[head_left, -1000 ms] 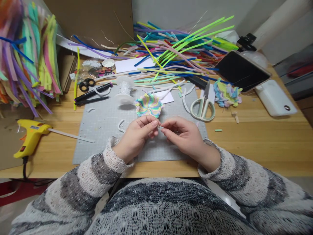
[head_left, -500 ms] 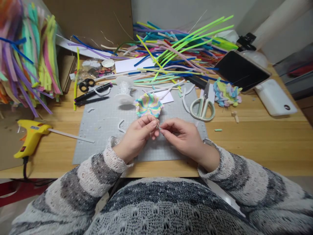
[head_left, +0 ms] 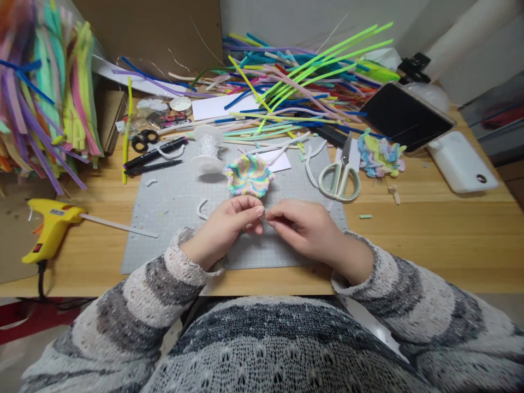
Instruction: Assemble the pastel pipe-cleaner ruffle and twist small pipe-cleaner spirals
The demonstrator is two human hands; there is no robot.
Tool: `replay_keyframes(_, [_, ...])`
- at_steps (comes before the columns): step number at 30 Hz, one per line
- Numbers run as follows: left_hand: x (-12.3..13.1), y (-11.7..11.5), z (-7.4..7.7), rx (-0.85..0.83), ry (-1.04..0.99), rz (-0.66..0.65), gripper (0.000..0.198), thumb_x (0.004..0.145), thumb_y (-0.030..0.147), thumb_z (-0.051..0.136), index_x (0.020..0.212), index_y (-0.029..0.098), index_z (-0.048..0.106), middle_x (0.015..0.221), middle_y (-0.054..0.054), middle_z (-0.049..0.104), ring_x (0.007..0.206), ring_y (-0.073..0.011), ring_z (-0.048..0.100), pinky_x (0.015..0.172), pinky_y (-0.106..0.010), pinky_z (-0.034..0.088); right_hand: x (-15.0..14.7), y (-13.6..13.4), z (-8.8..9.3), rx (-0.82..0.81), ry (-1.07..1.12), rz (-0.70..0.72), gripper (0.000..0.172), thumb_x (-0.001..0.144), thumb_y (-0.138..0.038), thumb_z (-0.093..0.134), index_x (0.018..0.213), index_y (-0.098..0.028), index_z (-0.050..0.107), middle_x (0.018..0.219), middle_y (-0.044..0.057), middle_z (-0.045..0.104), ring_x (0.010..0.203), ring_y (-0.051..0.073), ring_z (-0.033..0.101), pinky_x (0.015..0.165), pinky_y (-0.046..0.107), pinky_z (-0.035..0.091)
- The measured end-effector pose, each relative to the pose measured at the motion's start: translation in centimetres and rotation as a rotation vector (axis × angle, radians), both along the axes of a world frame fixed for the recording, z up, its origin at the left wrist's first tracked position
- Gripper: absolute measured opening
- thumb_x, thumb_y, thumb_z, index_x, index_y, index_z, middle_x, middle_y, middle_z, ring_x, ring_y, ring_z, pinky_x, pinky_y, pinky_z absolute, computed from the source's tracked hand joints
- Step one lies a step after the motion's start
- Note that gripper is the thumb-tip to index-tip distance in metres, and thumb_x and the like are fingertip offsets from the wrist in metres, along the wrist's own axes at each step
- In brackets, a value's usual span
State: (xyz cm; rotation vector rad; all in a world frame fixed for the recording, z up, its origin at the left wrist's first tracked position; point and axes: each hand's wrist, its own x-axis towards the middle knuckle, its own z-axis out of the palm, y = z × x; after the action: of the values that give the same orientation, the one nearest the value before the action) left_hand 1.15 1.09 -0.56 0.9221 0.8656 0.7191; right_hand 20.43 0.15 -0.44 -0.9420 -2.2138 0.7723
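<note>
My left hand (head_left: 237, 221) and my right hand (head_left: 305, 226) meet over the grey cutting mat (head_left: 164, 240), each closed in a pinch. Between the fingertips is something small and thin, perhaps wire or thread, too fine to name. Just beyond my left fingers rests a ruffled pastel pipe-cleaner piece (head_left: 248, 176), shaped like a flower or cup. Behind it to the left stands a spool of clear line (head_left: 207, 150). Scissors with pale green handles (head_left: 339, 177) lie to the right of the mat's middle, and a short bent white pipe cleaner (head_left: 202, 209) is near my left hand.
A yellow hot glue gun (head_left: 53, 226) lies at left, its glue stick reaching over the mat. Many loose pipe cleaners (head_left: 295, 82) pile at the back. At right are a second pastel piece (head_left: 380, 155), a black-screened device (head_left: 407, 117) and a white case (head_left: 462, 162).
My hands have shifted slightly, with the fingertips a little apart and still pinching. The view has moved a touch; everything on the table stays in place.
</note>
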Motion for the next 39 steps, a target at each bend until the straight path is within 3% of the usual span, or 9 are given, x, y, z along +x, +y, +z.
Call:
replay_keyframes(7, [-0.1, 0.0, 0.0, -0.008, 0.002, -0.040, 0.019, 0.080, 0.032, 0.068, 0.077, 0.015, 0.059, 0.063, 0.002, 0.058, 0.055, -0.0072, 0.048, 0.057, -0.021, 0.035, -0.2, -0.1, 0.2, -0.024, 0.014, -0.030, 0.010, 0.088, -0.018, 0.056, 0.092, -0.019, 0.065, 0.079, 0.000, 0.068, 0.063, 0.009, 0.054, 0.060, 0.023, 0.040])
replay_keyframes(10, [0.1, -0.1, 0.3, 0.015, -0.013, 0.008, 0.019, 0.079, 0.031, 0.069, 0.077, 0.016, 0.058, 0.062, 0.004, 0.055, 0.055, -0.0070, 0.046, 0.055, -0.021, 0.033, -0.3, -0.2, 0.2, -0.147, 0.089, -0.100, 0.008, 0.088, -0.023, 0.058, 0.089, -0.018, 0.064, 0.070, -0.002, 0.062, 0.057, 0.008, 0.048, 0.056, 0.022, 0.037])
replay_keyframes(14, [0.3, -0.3, 0.6, 0.138, 0.011, 0.071, 0.018, 0.081, 0.031, 0.069, 0.079, 0.016, 0.058, 0.064, 0.004, 0.052, 0.058, -0.0075, 0.044, 0.058, -0.021, 0.035, -0.6, 0.1, 0.4, -0.650, 0.377, -0.109, 0.013, 0.087, -0.030, 0.059, 0.084, -0.017, 0.060, 0.062, -0.005, 0.056, 0.049, 0.006, 0.049, 0.047, 0.019, 0.038])
replay_keyframes(18, [0.3, -0.5, 0.6, 0.308, 0.028, 0.077, 0.014, 0.084, 0.028, 0.066, 0.082, 0.017, 0.059, 0.077, 0.001, 0.055, 0.067, -0.0089, 0.048, 0.064, -0.022, 0.039, -0.3, 0.8, 0.5, -1.330, 0.627, 0.107, 0.016, 0.086, -0.032, 0.060, 0.083, -0.016, 0.059, 0.058, -0.005, 0.061, 0.044, 0.008, 0.059, 0.043, 0.017, 0.045])
replay_keyframes(22, [0.2, -0.6, 0.6, 0.414, 0.023, 0.042, 0.010, 0.088, 0.028, 0.062, 0.085, 0.019, 0.059, 0.081, -0.001, 0.057, 0.073, -0.0118, 0.052, 0.071, -0.025, 0.043, 0.2, 1.0, 0.2, -1.657, 0.770, 0.276, 0.013, 0.085, -0.025, 0.064, 0.087, -0.014, 0.060, 0.064, -0.002, 0.068, 0.046, 0.009, 0.065, 0.042, 0.014, 0.050])
replay_keyframes(26, [0.0, -0.7, 0.7, 0.605, 0.101, 0.031, 0.009, 0.089, 0.026, 0.059, 0.083, 0.020, 0.059, 0.079, -0.002, 0.059, 0.081, -0.0153, 0.055, 0.079, -0.030, 0.044, 0.2, 0.8, -0.4, -1.779, 0.796, 0.351, 0.016, 0.085, -0.025, 0.065, 0.093, -0.012, 0.059, 0.064, -0.001, 0.069, 0.043, 0.009, 0.064, 0.038, 0.012, 0.049])
replay_keyframes(32, [-0.1, -1.0, 1.2, 0.965, 0.285, 0.095, 0.009, 0.089, 0.015, 0.056, 0.084, 0.021, 0.060, 0.084, -0.003, 0.062, 0.084, -0.0161, 0.058, 0.081, -0.032, 0.045, -0.1, 0.5, -0.6, -1.793, 0.852, 0.358, 0.013, 0.086, -0.024, 0.061, 0.090, -0.012, 0.061, 0.057, -0.004, 0.066, 0.036, 0.006, 0.058, 0.035, 0.010, 0.047])
replay_keyframes(36, [-0.3, -1.3, 1.2, 1.086, 0.383, 0.139, 0.013, 0.088, 0.013, 0.053, 0.086, 0.022, 0.062, 0.087, -0.004, 0.066, 0.083, -0.0173, 0.060, 0.079, -0.033, 0.048, -0.3, 0.5, -0.3, -1.785, 0.861, 0.345, 0.012, 0.088, -0.025, 0.055, 0.089, -0.014, 0.059, 0.051, -0.006, 0.062, 0.031, 0.006, 0.053, 0.034, 0.012, 0.046])
replay_keyframes(39, [-0.4, -1.3, 1.2, 1.141, 0.391, 0.129, 0.014, 0.087, 0.012, 0.053, 0.087, 0.022, 0.063, 0.087, -0.005, 0.067, 0.081, -0.0172, 0.062, 0.077, -0.032, 0.049, -0.5, 0.4, 0.0, -1.741, 0.825, 0.345, 0.012, 0.087, -0.026, 0.056, 0.087, -0.014, 0.058, 0.047, -0.008, 0.060, 0.024, 0.003, 0.040, 0.030, 0.011, 0.040])
